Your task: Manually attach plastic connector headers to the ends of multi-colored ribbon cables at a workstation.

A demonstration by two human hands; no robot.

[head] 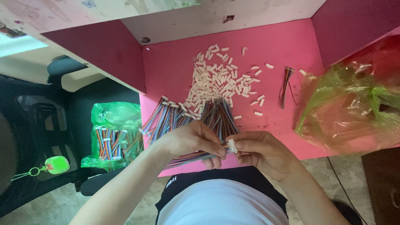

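Observation:
My left hand [193,141] grips a bundle of multicoloured ribbon wires [187,159] at the near edge of the pink table [275,50]. My right hand [260,150] pinches a small white plastic connector [231,146] against the wire ends, fingertips of both hands almost touching. More multicoloured wire bundles [183,114] lie fanned out on the table just beyond my hands. A heap of small white connectors [218,79] is spread further back at the table's middle.
A thin loose wire set [285,85] lies to the right of the heap. A crumpled green plastic bag [352,108] sits at the right edge. Another green bag with wire bundles [112,135] rests on a black chair [37,125] at left, beside a green keychain [56,165].

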